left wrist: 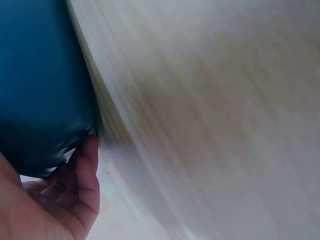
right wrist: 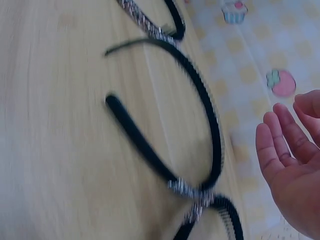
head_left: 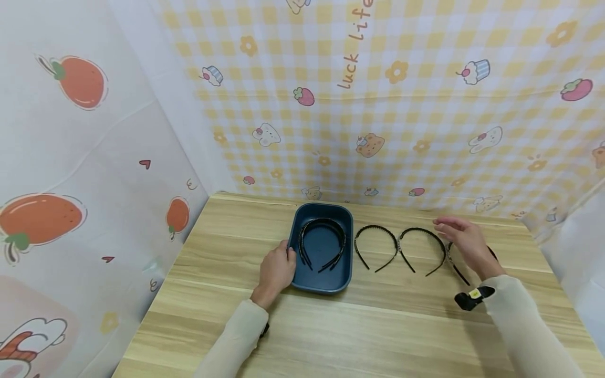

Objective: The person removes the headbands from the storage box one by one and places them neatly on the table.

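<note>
A blue plastic bin (head_left: pixel 326 249) holds several stacked black headbands (head_left: pixel 322 220). My left hand (head_left: pixel 278 266) grips the bin's left side, and in the left wrist view its curled fingers (left wrist: pixel 88 187) meet the blue wall. Right of the bin, three headbands lie in a row on the table: a toothed black headband (head_left: pixel 376 227), a middle headband (head_left: pixel 418 229) and a right headband (head_left: pixel 460 273). Over the right one hovers my right hand (head_left: pixel 468 245), holding nothing and partly hiding it. Sparkly sections show on the black headband (right wrist: pixel 212 120) in the right wrist view.
The wood-grain table (head_left: pixel 378 331) meets a yellow-checked cloth backdrop (head_left: pixel 340 121) at its far edge. A white printed sheet (head_left: pixel 118 147) hangs along the left side. A black strap device (head_left: pixel 474 297) sits at my right wrist.
</note>
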Action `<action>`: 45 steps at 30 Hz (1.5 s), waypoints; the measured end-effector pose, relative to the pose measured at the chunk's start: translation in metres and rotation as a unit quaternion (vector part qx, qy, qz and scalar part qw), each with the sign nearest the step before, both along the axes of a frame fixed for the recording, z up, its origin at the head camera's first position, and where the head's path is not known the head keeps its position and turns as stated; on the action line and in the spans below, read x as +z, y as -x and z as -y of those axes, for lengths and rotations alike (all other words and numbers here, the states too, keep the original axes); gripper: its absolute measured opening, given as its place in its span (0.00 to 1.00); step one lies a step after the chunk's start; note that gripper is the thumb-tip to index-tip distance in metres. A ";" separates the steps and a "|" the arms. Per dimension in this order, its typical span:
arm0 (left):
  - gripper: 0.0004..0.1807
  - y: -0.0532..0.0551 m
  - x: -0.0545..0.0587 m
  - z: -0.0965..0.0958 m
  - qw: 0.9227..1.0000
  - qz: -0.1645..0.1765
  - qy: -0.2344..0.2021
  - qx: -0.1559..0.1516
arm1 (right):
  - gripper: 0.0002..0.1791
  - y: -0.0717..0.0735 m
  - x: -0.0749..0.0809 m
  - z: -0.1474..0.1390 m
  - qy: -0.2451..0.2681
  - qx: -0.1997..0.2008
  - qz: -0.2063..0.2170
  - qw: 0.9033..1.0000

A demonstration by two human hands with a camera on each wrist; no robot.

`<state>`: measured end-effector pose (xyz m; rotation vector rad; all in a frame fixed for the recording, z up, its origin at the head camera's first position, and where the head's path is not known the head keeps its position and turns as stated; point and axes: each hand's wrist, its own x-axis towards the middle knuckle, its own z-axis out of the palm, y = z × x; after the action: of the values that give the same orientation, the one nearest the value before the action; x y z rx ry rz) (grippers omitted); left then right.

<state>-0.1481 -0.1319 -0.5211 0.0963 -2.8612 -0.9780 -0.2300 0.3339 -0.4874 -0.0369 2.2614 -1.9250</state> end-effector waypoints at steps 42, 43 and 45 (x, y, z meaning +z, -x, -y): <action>0.18 0.001 -0.002 0.001 1.000 0.003 0.011 0.009 | 0.26 0.026 0.021 0.115 -0.034 0.147 0.010 0.989; 0.18 0.001 -0.002 0.001 1.000 0.004 0.011 0.009 | 0.26 0.027 0.021 0.116 -0.035 0.150 0.011 0.988; 0.18 0.001 -0.002 0.001 1.000 0.005 0.011 0.009 | 0.27 0.027 0.022 0.120 -0.036 0.154 0.013 0.987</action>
<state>-0.1489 -0.1325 -0.5229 0.1262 -2.8738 -0.9458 -0.2574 0.2136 -0.4656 -0.3295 2.1566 -1.6731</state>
